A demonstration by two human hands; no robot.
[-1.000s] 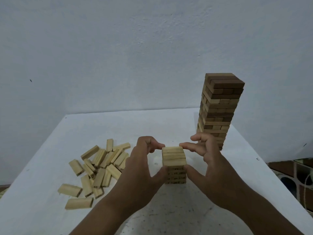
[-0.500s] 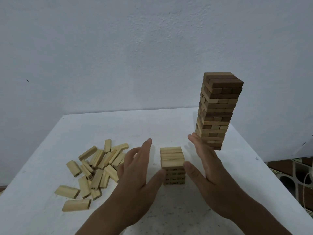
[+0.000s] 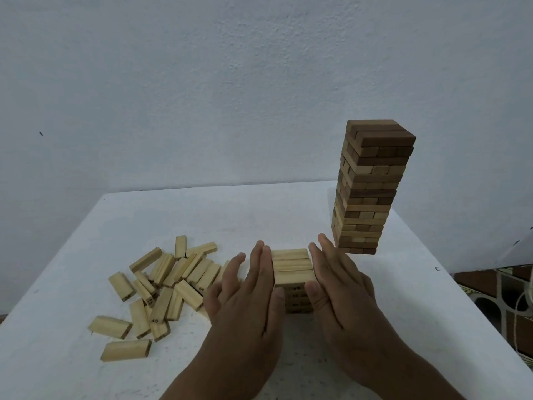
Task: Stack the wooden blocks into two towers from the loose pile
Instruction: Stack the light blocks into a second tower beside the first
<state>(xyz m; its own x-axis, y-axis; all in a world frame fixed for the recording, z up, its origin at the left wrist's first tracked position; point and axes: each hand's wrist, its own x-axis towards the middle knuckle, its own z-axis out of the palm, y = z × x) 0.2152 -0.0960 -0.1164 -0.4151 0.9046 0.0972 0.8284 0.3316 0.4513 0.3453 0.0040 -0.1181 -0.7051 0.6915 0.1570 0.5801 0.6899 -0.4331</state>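
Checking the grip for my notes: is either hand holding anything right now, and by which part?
Nothing is gripped. The left hand and right hand press flat, straight-fingered, against opposite sides of the short tower.

The left hand (image 3: 248, 301) and right hand (image 3: 340, 287) lie flat against the sides of the short tower (image 3: 292, 269), so no gap is left there. The pile (image 3: 161, 284) crowds the left hand's outer side. The tall tower (image 3: 369, 192) stands just beyond the right fingertips. The table (image 3: 418, 298) right of the right hand lies bare.

Head view: looks forward-down, close over table (image 3: 403, 284).
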